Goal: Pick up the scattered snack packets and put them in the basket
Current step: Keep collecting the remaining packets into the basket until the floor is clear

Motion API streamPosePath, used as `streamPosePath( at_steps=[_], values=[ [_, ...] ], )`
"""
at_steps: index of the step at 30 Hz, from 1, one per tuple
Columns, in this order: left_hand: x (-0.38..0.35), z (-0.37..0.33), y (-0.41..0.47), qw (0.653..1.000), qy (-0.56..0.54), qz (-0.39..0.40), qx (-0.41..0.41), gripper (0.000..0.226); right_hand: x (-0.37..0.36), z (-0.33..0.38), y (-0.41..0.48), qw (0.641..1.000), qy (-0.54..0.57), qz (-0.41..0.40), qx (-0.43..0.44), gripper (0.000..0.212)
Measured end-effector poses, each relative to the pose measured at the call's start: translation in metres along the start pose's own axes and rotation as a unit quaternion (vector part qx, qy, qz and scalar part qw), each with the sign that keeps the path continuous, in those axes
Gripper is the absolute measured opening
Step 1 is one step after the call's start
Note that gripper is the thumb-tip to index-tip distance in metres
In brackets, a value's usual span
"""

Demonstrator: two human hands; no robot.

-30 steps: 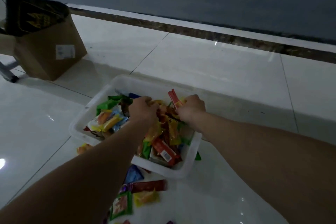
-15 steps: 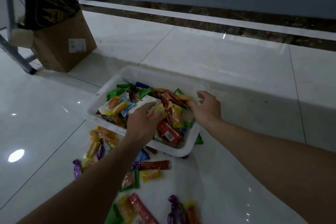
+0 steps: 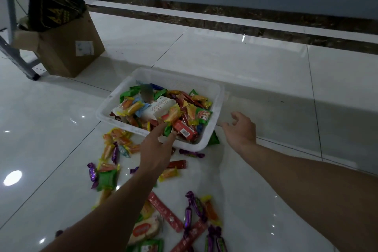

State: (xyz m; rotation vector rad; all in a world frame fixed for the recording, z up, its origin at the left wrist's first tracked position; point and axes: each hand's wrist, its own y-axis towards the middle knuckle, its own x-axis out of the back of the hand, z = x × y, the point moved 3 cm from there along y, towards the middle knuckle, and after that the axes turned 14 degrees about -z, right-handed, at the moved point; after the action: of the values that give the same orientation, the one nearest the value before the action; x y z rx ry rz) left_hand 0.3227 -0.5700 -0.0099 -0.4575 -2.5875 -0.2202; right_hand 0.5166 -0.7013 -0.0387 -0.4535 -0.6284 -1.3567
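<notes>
Both hands have dropped their loads and pulled back from the white basket [image 3: 219, 96], the left hand [image 3: 156, 150] straight-fingered over its near rim, the right hand [image 3: 240, 129] spread and empty beside it, so next I go for the snack packets [image 3: 166, 214] left on the floor, their writing too blurry to read.

No legible text. Print on the white packet [image 3: 159, 107] in the basket [image 3: 217, 108], the label [image 3: 84, 48] on the cardboard box [image 3: 61, 57] and the gold emblem [image 3: 61, 17] on the black bag [image 3: 44, 9] are blurred.
</notes>
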Motion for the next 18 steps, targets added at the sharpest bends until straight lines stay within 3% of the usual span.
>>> streamPosePath(
  at_steps=[8,18],
  values=[
    [0.020,0.031,-0.013,0.997,0.057,-0.045,0.010,0.048,-0.006,-0.032,-0.019,0.995,-0.044,0.086,0.012,0.072],
    [0.000,0.061,-0.044,0.993,0.060,0.037,0.090,0.056,-0.030,-0.041,-0.021,0.980,-0.083,0.178,0.020,0.078]
  ],
)
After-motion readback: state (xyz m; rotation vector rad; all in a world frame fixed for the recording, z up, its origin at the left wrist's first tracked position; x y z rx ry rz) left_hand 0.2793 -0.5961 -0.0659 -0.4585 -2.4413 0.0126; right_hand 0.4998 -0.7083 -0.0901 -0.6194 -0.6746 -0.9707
